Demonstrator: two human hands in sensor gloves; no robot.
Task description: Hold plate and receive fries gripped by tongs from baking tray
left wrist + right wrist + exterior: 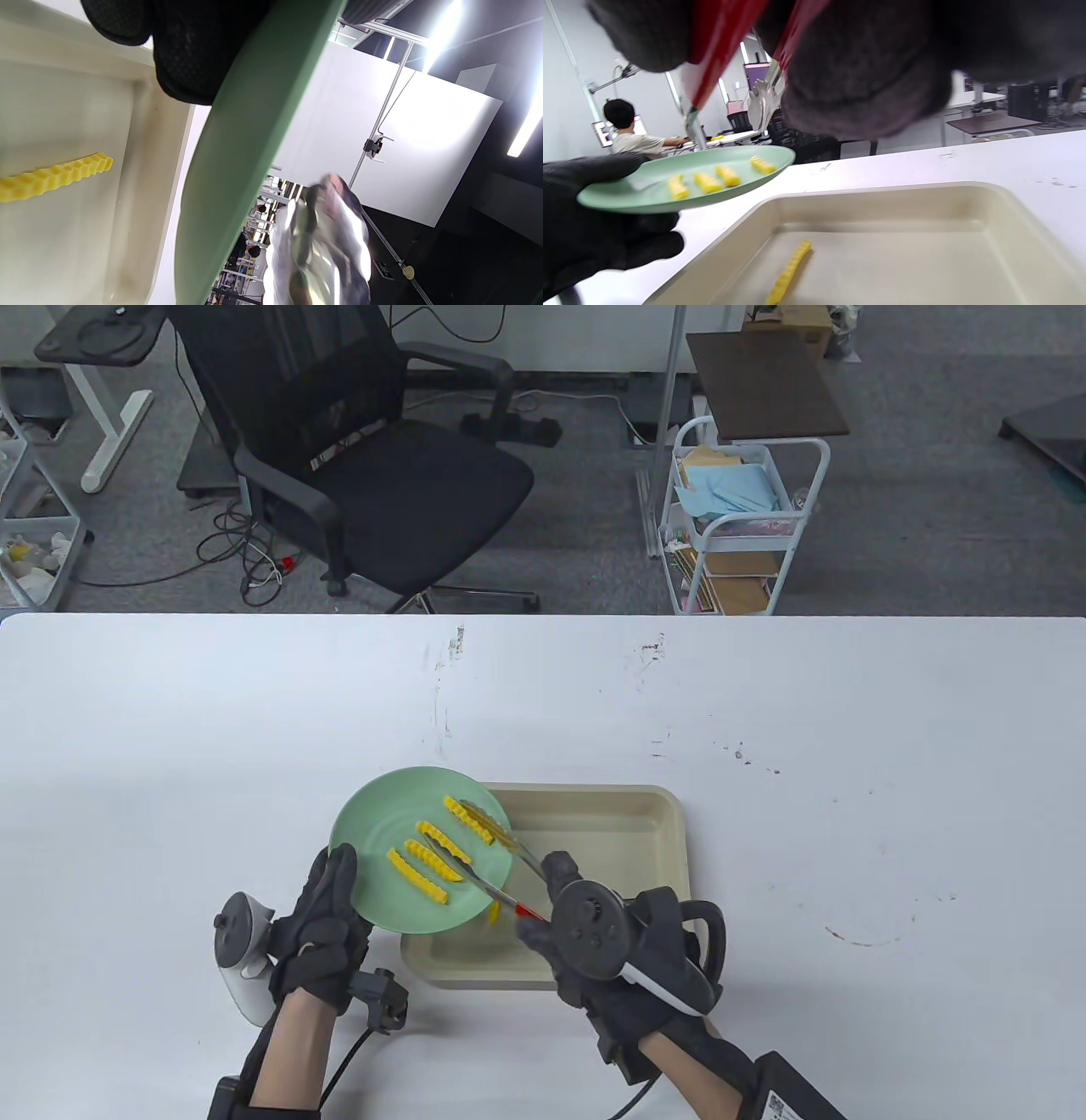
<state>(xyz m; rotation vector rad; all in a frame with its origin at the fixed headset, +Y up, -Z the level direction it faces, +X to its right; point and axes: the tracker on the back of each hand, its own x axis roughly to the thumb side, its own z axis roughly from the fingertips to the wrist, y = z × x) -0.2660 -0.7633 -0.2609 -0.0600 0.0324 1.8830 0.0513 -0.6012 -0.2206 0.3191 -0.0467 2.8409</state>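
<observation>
At the near left of the white tabletop (pixel 170 746), the left hand (pixel 327 929) grips the near rim of the green plate (pixel 373 836), thumb lying along the top edge and fingers curled beneath; the right wrist view shows the plate lifted clear of the tabletop, its right part hanging over the left end of the baking tray (pixel 645 823). On the plate lie four crinkle-cut fries (pixel 418 877) set roughly side by side, the farthest one (pixel 469 819) close to the plate's right edge.

Moving right, the metal tongs (pixel 484 861) reach from the right hand over the plate, their two arms spread apart with the tips above the fries; whether a tip touches a fry cannot be told. The red-sleeved handles (pixel 712 55) run back into the right hand (pixel 585 937), whose gloved fingers wrap them and hold the tool above the near part of the tray.

Below, the cream baking tray sits flat on the tabletop, just right of the left hand. One fry (pixel 789 271) lies on its floor near the left wall, partly hidden under the plate in the table view and seen plainly in both wrist views.
</observation>
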